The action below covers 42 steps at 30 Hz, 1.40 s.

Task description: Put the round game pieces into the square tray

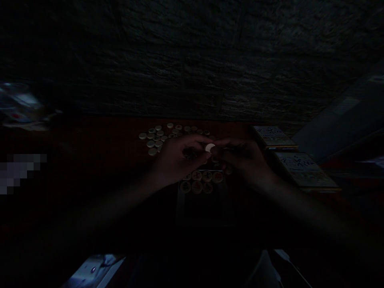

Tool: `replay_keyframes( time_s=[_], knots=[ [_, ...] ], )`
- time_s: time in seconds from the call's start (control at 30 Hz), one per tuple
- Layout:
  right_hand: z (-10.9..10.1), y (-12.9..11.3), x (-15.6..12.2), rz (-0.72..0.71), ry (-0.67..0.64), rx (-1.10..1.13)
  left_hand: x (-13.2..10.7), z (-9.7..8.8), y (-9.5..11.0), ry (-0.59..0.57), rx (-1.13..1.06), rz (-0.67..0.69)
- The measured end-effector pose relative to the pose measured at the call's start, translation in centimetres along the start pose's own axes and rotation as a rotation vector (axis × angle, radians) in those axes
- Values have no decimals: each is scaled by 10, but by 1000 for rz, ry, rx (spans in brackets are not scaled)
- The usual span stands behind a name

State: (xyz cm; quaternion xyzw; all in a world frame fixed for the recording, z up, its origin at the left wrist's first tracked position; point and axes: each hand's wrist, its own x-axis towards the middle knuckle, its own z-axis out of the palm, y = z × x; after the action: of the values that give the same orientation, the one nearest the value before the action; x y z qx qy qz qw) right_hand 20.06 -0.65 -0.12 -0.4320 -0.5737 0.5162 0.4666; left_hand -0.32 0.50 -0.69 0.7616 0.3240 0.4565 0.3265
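Note:
A pale round Chinese chess piece [210,148] is pinched between both hands above the table. My left hand [183,156] is closed, its thumb and forefinger on the piece's left side. From the right, my right hand [243,158] grips the same piece, fingers curled. Below them lies a shallow tray [200,212] with several chess pieces [197,187] in rows, their characters showing, some red and some dark. Behind my left hand, loose chess pieces [151,143] are scattered on the tabletop, partly hidden by that hand.
Two flat printed boxes [274,137] [306,170] lie at the right. A rough stone wall [180,72] rises behind the dark reddish table [99,148]. At the far left stands a blurred clear plastic item [21,104]. The scene is very dim.

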Motion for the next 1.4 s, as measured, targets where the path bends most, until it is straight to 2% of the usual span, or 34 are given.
replay_keyframes(
  time_s=[0.2,0.5,0.87,1.1,1.27,1.4],
  knots=[
    [-1,0,0,-6,16,-4,-1,0,-3,-20,-126,-64],
    [2,-2,-1,-36,9,-34,-2,2,0,-79,-102,-13],
    [1,-2,-1,-35,8,-48,1,3,1,-23,-111,-76],
    [3,0,-1,-118,-4,-123,-1,3,1,-13,-94,-29],
    [4,-4,-4,-70,-26,-113,1,2,-3,0,-234,-126],
    [4,-5,-3,-26,-34,-110,2,0,-2,-2,-265,-187]
  ],
)
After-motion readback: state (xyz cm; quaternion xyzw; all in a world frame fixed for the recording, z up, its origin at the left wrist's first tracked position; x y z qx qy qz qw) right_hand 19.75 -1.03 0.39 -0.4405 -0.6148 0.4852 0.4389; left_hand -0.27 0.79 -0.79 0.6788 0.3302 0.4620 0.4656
